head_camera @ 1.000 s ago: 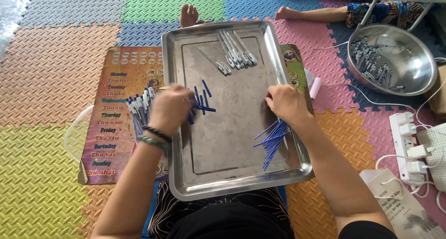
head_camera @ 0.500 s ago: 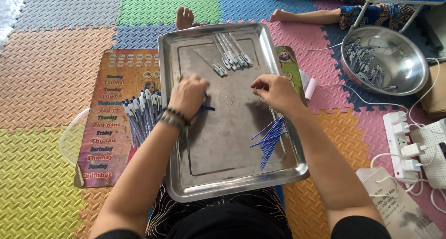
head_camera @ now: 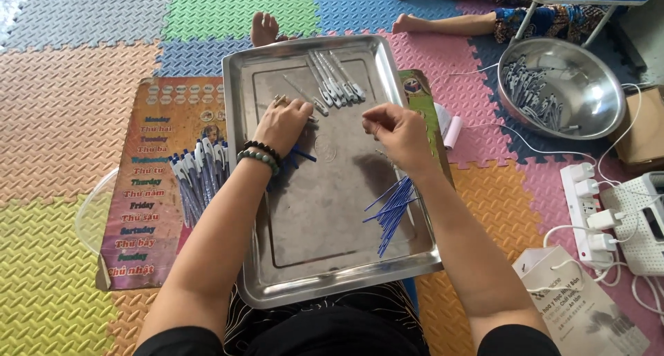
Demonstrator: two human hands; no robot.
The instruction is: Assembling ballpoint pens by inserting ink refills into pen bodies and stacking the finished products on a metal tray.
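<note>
A steel tray (head_camera: 277, 273) lies on my lap. My left hand (head_camera: 282, 125), with bead bracelets at the wrist, reaches to the tray's far part and closes its fingertips on a clear pen barrel (head_camera: 296, 90). More clear barrels (head_camera: 337, 85) lie just beyond. A few short blue pieces (head_camera: 302, 154) show under my left wrist. My right hand (head_camera: 393, 133) hovers over the tray's middle right, thumb and forefinger pinched; whatever they hold is too small to see. A loose bundle of blue refills (head_camera: 393, 209) lies below it.
Several assembled pens (head_camera: 199, 175) are piled on a printed poster (head_camera: 142, 211) left of the tray. A steel bowl (head_camera: 588, 114) with more pen parts stands at the far right. A power strip (head_camera: 588, 211), cables and a paper bag (head_camera: 588, 307) lie at the right. Another person's bare feet (head_camera: 265, 28) are beyond the tray.
Both hands moved away from me up the tray. My left hand left the short blue pieces and reached the clear barrels. My right hand rose away from the blue refills.
</note>
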